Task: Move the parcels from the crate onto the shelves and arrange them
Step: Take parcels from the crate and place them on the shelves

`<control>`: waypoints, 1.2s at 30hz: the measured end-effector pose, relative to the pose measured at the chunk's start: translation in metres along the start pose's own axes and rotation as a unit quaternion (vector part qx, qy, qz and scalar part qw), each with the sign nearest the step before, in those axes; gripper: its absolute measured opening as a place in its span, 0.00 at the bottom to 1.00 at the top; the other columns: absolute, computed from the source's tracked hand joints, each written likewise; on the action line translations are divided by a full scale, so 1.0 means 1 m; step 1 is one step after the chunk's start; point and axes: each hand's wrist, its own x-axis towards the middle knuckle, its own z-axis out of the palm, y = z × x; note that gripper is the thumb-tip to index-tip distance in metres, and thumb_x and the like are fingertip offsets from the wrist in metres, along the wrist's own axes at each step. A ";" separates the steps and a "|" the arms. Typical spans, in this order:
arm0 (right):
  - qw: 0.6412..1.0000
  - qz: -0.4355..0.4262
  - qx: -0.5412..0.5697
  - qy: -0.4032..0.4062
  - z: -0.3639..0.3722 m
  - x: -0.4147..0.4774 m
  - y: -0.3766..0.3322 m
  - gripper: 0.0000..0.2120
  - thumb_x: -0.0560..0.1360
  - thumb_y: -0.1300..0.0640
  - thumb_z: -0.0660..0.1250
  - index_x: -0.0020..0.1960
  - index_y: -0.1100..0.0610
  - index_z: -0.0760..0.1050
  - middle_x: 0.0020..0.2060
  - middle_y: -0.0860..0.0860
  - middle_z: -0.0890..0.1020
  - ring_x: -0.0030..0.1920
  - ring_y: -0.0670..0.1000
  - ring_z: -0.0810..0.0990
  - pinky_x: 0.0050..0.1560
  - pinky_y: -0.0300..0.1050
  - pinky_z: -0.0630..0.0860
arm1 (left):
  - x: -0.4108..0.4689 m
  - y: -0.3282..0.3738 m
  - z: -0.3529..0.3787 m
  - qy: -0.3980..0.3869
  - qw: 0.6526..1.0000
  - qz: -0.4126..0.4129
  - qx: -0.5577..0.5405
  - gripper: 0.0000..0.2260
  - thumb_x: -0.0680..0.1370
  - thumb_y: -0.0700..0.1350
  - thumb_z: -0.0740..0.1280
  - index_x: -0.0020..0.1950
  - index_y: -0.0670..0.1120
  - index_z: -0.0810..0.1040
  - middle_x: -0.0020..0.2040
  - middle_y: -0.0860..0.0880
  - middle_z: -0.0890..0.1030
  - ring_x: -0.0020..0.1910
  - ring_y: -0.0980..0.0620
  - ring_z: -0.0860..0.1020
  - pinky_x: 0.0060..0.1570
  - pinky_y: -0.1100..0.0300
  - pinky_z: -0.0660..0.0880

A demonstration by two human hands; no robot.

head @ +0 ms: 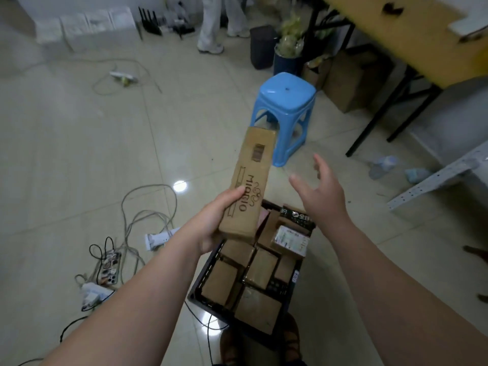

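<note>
One long parcel (249, 182) points away, upward-right.

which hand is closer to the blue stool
Right. The right hand reaches out open just below and right of the blue stool; the left hand sits further back, gripping the near end of the long box.

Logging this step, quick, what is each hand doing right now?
Left hand: grips the long cardboard parcel by its near end.
Right hand: open, fingers spread, holding nothing.
</note>
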 end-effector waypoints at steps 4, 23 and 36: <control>0.989 0.076 0.126 -0.017 -0.006 -0.013 -0.019 0.32 0.79 0.45 0.65 0.79 0.49 0.58 0.74 0.50 0.67 0.72 0.51 0.67 0.67 0.48 0.65 | -0.024 0.007 0.011 -0.057 0.989 -0.032 -0.131 0.20 0.70 0.59 0.65 0.55 0.49 0.81 0.48 0.45 0.84 0.46 0.44 0.81 0.56 0.44 0.74; 0.926 0.175 0.332 0.027 -0.054 -0.053 -0.030 0.25 0.75 0.48 0.72 0.68 0.54 0.71 0.52 0.53 0.85 0.48 0.54 0.86 0.50 0.55 0.83 | -0.055 0.031 0.056 -0.077 0.986 -0.004 0.147 0.29 0.75 0.64 0.62 0.72 0.50 0.71 0.64 0.42 0.78 0.57 0.43 0.79 0.52 0.47 0.77; 0.984 -0.044 -0.172 -0.003 -0.202 -0.120 -0.028 0.43 0.59 0.46 0.83 0.71 0.45 0.70 0.53 0.41 0.75 0.55 0.43 0.73 0.54 0.37 0.68 | -0.076 0.074 0.212 -0.195 0.773 0.271 0.540 0.49 0.64 0.55 0.80 0.78 0.57 0.57 0.71 0.51 0.69 0.70 0.52 0.67 0.71 0.54 0.65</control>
